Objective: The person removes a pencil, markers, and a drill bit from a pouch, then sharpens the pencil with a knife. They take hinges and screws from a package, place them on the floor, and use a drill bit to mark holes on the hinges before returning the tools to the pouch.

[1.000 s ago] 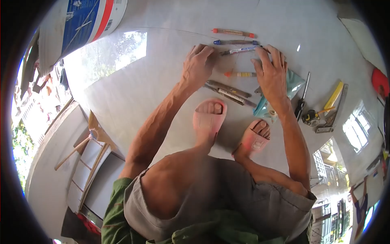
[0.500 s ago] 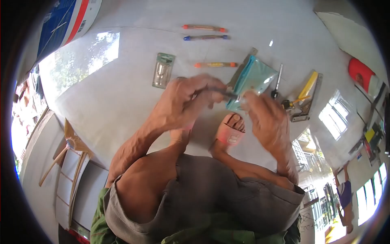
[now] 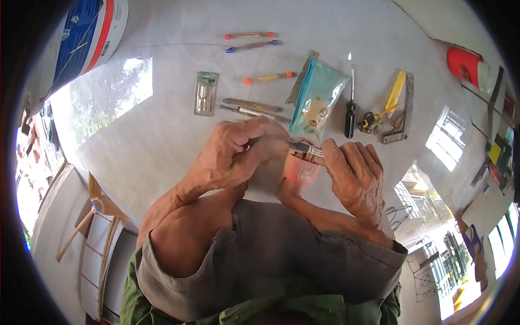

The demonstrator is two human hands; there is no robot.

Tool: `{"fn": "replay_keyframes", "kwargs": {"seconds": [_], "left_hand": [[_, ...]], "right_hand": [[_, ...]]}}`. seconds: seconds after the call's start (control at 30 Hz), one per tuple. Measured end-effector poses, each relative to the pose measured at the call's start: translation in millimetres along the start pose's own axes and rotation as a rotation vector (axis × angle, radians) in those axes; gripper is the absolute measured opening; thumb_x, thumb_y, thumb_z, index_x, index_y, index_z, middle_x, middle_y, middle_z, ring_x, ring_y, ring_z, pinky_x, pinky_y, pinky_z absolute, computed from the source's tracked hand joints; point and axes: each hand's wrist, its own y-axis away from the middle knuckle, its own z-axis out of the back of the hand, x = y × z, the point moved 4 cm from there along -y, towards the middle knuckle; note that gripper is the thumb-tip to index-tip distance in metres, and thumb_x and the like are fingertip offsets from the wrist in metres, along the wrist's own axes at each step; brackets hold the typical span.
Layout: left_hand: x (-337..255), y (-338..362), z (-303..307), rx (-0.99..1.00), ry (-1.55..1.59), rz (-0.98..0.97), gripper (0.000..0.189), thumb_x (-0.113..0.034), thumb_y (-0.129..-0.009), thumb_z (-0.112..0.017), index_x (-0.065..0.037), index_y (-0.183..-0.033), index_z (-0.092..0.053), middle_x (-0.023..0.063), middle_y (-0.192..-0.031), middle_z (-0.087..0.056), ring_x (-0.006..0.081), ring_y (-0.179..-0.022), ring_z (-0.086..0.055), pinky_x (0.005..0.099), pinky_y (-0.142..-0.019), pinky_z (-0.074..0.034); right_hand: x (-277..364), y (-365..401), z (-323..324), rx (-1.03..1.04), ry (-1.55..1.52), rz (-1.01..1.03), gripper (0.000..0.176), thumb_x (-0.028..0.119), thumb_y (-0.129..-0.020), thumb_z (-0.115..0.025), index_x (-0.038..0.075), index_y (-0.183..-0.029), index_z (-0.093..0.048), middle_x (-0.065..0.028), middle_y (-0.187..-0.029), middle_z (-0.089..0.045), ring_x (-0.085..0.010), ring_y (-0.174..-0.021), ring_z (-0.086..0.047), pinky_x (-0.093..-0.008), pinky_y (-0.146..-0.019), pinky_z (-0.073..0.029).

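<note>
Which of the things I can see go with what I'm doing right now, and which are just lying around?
Seem part of the job:
White-labelled pen, between your left hand and right hand
Perhaps the orange-tipped sticks

Apparently just lying about:
Screwdriver
Tape measure
Metal square
Teal pouch
Small pack
Broom

We look from the person's head, forward and steeply down, from close above the left hand (image 3: pixel 233 151) and right hand (image 3: pixel 355 179), across the floor (image 3: pixel 168 181).
</note>
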Motion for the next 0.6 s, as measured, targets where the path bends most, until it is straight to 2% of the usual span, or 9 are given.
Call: {"fn": "replay_keyframes", "kwargs": {"seconds": [0.17, 0.27, 0.37, 0.43, 0.5, 0.57, 0.6], "left_hand": [[-1, 3, -1, 0.005, -0.039, -0.009, 0.021, -0.019, -0.098, -0.065, 0.002, -0.103, -0.067, 0.0052, -0.08, -0.065, 0.009, -0.069, -0.059, 0.0268, -0.063, -0.049], [-5, 2, 1, 0.055, 0.01, 0.056, 0.021, -0.019, -0.098, -0.065, 0.001, -0.103, -0.067, 0.0067, -0.079, -0.065, 0.0127, -0.069, -0.061, 0.0289, -0.063, -0.049], [0, -6, 1, 0.069, -0.164, -0.188, 0.021, -0.018, -0.096, -0.066, 0.002, -0.105, -0.066, 0.0094, -0.084, -0.068, 0.0206, -0.073, -0.065, 0.0328, -0.068, -0.051], [-8, -15, -14, -0.027, -0.332, -0.43, 0.026, -0.014, -0.087, -0.07, -0.003, -0.11, -0.066, 0.0115, -0.086, -0.068, 0.0282, -0.077, -0.067, 0.036, -0.068, -0.051], [-8, -15, -24, 0.01, -0.477, -0.486, 0.032, -0.014, -0.082, -0.072, -0.006, -0.112, -0.065, 0.0116, -0.088, -0.068, 0.0316, -0.08, -0.068, 0.0379, -0.068, -0.052], [-6, -19, -29, 0.189, -0.599, -0.381, 0.033, -0.017, -0.081, -0.074, -0.007, -0.111, -0.065, 0.0097, -0.089, -0.067, 0.031, -0.081, -0.068, 0.0385, -0.069, -0.052], [-7, -18, -28, 0.185, -0.622, -0.358, 0.031, -0.018, -0.082, -0.073, -0.007, -0.11, -0.065, 0.0096, -0.089, -0.067, 0.0309, -0.08, -0.068, 0.0385, -0.068, -0.052]], "right_hand": [[4, 1, 4, 0.004, 0.023, -0.002, 0.032, 0.002, -0.076, -0.075, 0.004, -0.106, -0.064, -0.0045, -0.07, -0.049, -0.0232, -0.061, -0.052, -0.0362, -0.056, -0.038], [4, 2, 3, 0.004, 0.038, -0.009, 0.031, 0.002, -0.076, -0.075, 0.004, -0.105, -0.065, -0.004, -0.07, -0.049, -0.0225, -0.061, -0.052, -0.0358, -0.057, -0.038], [-1, 4, 0, -0.008, 0.025, -0.031, 0.032, 0.002, -0.074, -0.076, 0.004, -0.104, -0.065, -0.0025, -0.071, -0.053, -0.0208, -0.062, -0.054, -0.0346, -0.059, -0.037], [-4, 2, -2, -0.007, 0.013, -0.028, 0.033, 0.003, -0.073, -0.077, 0.005, -0.104, -0.065, -0.0014, -0.073, -0.054, -0.0199, -0.063, -0.055, -0.0339, -0.06, -0.037], [-3, 3, -5, 0.021, -0.001, -0.02, 0.034, 0.004, -0.073, -0.077, 0.005, -0.105, -0.066, -0.0007, -0.073, -0.055, -0.0191, -0.064, -0.056, -0.0335, -0.061, -0.037], [-3, 3, -8, 0.058, -0.003, -0.016, 0.035, 0.004, -0.073, -0.077, 0.006, -0.106, -0.066, -0.0002, -0.073, -0.055, -0.0184, -0.064, -0.056, -0.0335, -0.061, -0.037], [-4, 3, -9, 0.075, -0.005, -0.016, 0.035, 0.004, -0.073, -0.077, 0.006, -0.107, -0.066, -0.0001, -0.073, -0.055, -0.0181, -0.064, -0.056, -0.0336, -0.061, -0.037]]}}
